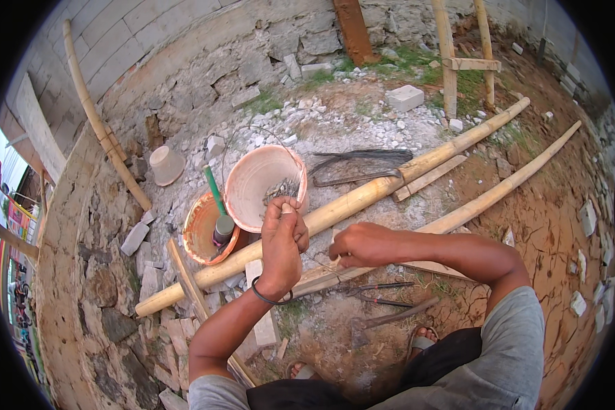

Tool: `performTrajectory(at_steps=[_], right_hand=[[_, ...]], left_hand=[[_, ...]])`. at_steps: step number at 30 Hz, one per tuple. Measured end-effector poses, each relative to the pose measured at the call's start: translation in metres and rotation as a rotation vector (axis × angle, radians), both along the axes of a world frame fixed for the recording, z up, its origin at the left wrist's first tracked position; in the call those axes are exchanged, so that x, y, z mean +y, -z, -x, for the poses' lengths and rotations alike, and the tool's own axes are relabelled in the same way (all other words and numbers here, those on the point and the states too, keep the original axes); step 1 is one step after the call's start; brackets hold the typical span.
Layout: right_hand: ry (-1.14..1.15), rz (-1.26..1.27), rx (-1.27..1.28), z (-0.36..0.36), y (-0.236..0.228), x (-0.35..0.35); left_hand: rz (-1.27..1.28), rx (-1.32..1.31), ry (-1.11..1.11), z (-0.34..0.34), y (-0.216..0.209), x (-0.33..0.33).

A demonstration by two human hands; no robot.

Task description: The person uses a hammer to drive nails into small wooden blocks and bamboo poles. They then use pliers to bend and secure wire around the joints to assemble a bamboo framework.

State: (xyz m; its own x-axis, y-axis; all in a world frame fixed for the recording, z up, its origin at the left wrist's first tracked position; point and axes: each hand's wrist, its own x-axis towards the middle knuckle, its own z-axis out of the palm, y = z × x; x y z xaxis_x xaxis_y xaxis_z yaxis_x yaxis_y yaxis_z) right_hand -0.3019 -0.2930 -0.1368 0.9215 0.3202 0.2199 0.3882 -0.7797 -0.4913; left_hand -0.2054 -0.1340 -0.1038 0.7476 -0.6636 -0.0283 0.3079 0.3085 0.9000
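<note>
My left hand (283, 236) is closed in a pinch in front of the white bucket (249, 181), above a thick bamboo pole (359, 197). What its fingers hold, if anything, is too small to make out. Close to the right of it, my right hand (355, 244) is closed too, with its fingertips bent down over the near bamboo pole (451, 220). Its contents are hidden. A faint thin line shows between the hands. Small dark pieces (283, 188) lie in the white bucket. Below my right hand, pincers (383, 294) and a hammer (396, 314) rest on the ground.
An orange bucket (193, 222) holds a green-handled tool (215, 191). Beyond the thick pole lies a bundle of dark wires (362, 157). A small pale bucket (167, 166), a pale block (404, 98) and a wooden frame (449, 65) stand near the stone wall (232, 72).
</note>
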Motion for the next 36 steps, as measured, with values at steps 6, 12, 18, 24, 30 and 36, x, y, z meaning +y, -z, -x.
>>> performTrajectory(at_steps=[6,12,18,24,30,36], right_hand=[[0.288,-0.938,0.027,-0.013,-0.038,-0.017],[0.287,-1.027,0.035,-0.013,-0.046,-0.006],[0.262,-1.012,0.009,-0.011,-0.038,-0.002],[0.23,-1.097,-0.032,-0.012,-0.037,0.002],[0.254,-1.089,-0.042,-0.009,-0.044,0.002],[0.246,-1.016,-0.083,-0.011,-0.045,-0.001]], left_hand=[[-0.017,-0.045,0.092,0.017,0.005,0.002],[-0.031,-0.105,0.13,0.021,0.011,-0.001],[-0.058,-0.187,0.133,0.023,0.012,0.0],[-0.06,-0.248,0.145,0.023,0.013,0.0],[-0.074,-0.403,0.182,0.021,0.014,0.002],[0.022,-0.297,0.311,0.009,0.005,-0.003]])
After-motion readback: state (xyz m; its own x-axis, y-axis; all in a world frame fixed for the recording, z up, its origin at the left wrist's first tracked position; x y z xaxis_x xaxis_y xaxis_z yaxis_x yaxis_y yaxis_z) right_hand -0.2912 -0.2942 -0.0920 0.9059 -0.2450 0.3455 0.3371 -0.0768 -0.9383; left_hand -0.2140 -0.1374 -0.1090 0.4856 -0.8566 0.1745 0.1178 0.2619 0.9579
